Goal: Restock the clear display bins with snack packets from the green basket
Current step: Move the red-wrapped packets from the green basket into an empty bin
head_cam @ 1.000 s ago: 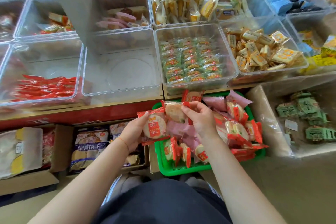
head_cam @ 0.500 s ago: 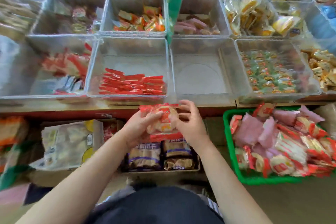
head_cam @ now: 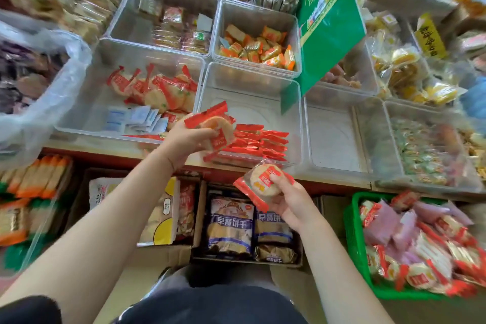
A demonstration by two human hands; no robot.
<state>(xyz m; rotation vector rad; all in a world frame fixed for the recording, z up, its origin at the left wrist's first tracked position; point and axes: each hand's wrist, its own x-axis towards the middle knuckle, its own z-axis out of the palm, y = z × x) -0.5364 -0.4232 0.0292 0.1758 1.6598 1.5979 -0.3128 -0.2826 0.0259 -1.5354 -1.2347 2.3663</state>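
With the left hand [head_cam: 184, 141] gripping a stack of rice cracker packets [head_cam: 217, 127] at the rim of the clear bin [head_cam: 249, 102] and the right hand [head_cam: 292, 202] pinching one packet [head_cam: 264, 183], the slippery stack could spill short onto the floor.

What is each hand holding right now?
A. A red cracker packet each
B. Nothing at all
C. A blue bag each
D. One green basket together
A: the left hand grips a red packet over the bins, and the right hand pinches another packet lower down, while the green basket sits apart at the right.
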